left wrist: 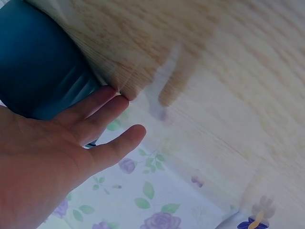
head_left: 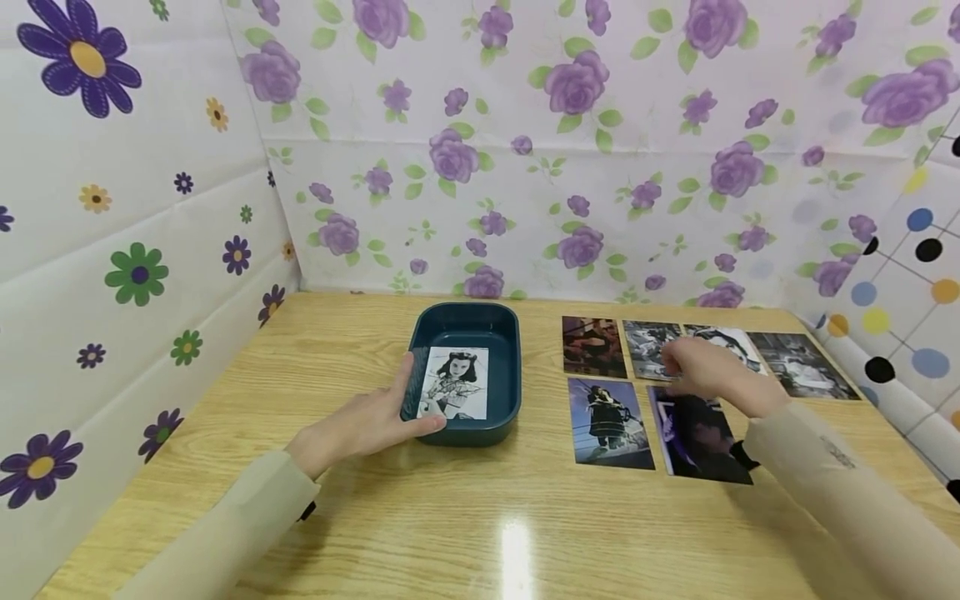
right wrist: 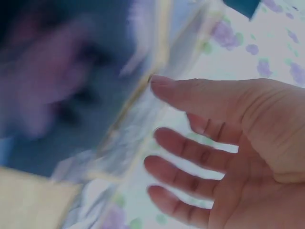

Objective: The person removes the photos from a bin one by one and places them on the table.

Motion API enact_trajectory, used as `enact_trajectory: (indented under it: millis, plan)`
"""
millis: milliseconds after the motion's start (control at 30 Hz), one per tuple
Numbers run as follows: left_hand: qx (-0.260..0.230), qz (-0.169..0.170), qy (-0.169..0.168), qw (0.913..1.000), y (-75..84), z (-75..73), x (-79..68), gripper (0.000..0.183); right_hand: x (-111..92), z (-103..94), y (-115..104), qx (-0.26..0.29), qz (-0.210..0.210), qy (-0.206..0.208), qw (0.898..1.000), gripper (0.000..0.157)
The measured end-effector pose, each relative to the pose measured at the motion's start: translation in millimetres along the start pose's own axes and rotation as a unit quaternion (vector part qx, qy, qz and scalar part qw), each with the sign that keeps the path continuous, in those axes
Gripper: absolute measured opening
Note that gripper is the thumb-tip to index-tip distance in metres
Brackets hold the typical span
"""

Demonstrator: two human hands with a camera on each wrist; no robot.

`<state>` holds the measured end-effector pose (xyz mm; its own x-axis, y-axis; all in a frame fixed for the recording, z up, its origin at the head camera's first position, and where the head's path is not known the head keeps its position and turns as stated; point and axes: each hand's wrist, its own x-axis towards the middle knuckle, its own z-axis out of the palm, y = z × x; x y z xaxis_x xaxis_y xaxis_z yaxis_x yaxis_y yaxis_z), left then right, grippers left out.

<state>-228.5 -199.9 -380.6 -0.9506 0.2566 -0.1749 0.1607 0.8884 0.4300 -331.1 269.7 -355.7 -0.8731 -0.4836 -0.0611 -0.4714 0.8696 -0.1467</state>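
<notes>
A dark teal rectangular tray (head_left: 512, 367) stands left of the table's middle, with a black-and-white portrait photo (head_left: 456, 383) inside it. My left hand (head_left: 375, 417) rests against its near left corner, thumb at the front rim and other fingers along the left side. In the left wrist view, those fingers (left wrist: 107, 112) are straight and spread beside the teal wall. My right hand (head_left: 708, 371) hovers over the laid-out photos, above the lower dark purple photo (head_left: 693, 442). Seen from the right wrist, the thumb and fingers (right wrist: 190, 174) are loosely bent with nothing between them.
Beside the dark purple photo lies a blue-toned photo of a standing figure (head_left: 609, 423). The back row holds a reddish photo (head_left: 592, 346), black-and-white photos (head_left: 648, 342), and a grey one (head_left: 802, 367) at far right. Flower-patterned sheets (head_left: 525, 192) rise behind the wooden table (head_left: 420, 517).
</notes>
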Motion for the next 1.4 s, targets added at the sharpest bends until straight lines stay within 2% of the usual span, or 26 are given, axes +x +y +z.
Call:
enact_trajectory:
  millis: [100,167,267,400,533,600,767,867,933,1100,1267,1400]
  plan:
    - [0.003,-0.001,0.002,1.0000,-0.5,0.3,0.3,0.114,20.7,-13.6,-12.6,0.066,-0.043,0.040,0.996,0.017]
    - [0.002,-0.002,0.003,1.0000,-0.6,0.4,0.5,0.115,37.3,-24.6,-22.8,0.108,-0.072,0.067,0.989,0.014]
    - [0.001,-0.001,0.004,1.0000,-0.6,0.3,0.3,0.116,63.8,-41.2,-41.5,0.161,-0.094,0.093,0.978,0.012]
    - [-0.001,-0.004,0.005,1.0000,0.7,-0.2,0.5,0.117,99.4,-55.3,-71.8,0.225,-0.114,0.092,0.963,0.012]
    - [-0.002,-0.005,0.003,1.0000,1.2,0.1,1.1,0.116,132.7,-50.8,-104.6,0.265,-0.163,0.063,0.948,0.012]
    - [-0.003,-0.006,0.000,1.0000,1.4,0.1,1.4,0.116,146.9,-43.0,-119.2,0.265,-0.186,0.043,0.945,0.012]
    - [-0.001,-0.008,-0.005,1.0000,0.5,-0.4,2.9,0.116,175.8,-18.7,-147.8,0.239,-0.220,-0.020,0.945,0.018]
    - [-0.003,-0.006,-0.006,1.0000,-0.9,-0.8,3.3,0.115,189.1,-6.9,-161.8,0.232,-0.243,-0.068,0.939,0.019]
    - [-0.004,-0.007,-0.006,0.9999,-1.6,-0.8,3.5,0.115,195.4,-0.7,-169.7,0.222,-0.245,-0.094,0.939,0.017]
    - [-0.005,-0.007,-0.009,0.9999,-1.6,-0.7,3.1,0.114,203.9,13.3,-185.1,0.170,-0.222,-0.133,0.951,0.015]
    - [-0.006,-0.009,-0.008,0.9999,-1.6,-0.5,2.3,0.114,209.0,24.0,-196.5,0.118,-0.214,-0.167,0.955,0.027]
    - [-0.008,-0.009,-0.012,0.9999,-1.5,-0.1,2.5,0.113,209.3,27.8,-201.9,0.061,-0.208,-0.173,0.961,0.035]
